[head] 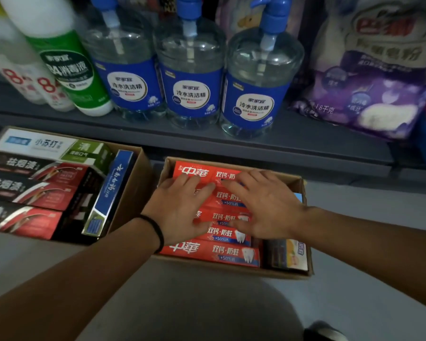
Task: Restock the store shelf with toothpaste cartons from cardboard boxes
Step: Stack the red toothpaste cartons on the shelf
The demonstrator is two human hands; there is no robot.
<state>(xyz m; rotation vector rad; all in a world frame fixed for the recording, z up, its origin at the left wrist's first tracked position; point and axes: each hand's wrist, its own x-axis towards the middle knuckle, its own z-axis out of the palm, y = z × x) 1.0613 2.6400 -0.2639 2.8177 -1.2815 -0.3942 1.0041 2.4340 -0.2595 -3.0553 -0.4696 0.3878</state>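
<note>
A cardboard box [305,242] on the floor holds several red toothpaste cartons [212,252] lying flat in a row. My left hand [180,207] lies flat on the left part of the cartons, fingers spread. My right hand [268,203] lies flat on the right part, its fingers reaching toward the left hand. Neither hand grips a carton. A second cardboard box [133,188] to the left holds black-and-red cartons [35,193], a white-and-green carton [52,143] and a blue carton [113,188] standing on edge.
The grey shelf [231,141] above the boxes carries three clear pump bottles with blue labels [192,70], white and green disinfectant bottles [67,65] at left and a purple detergent bag [369,77] at right. A yellow-and-white pack [295,254] sits at the right end of the box.
</note>
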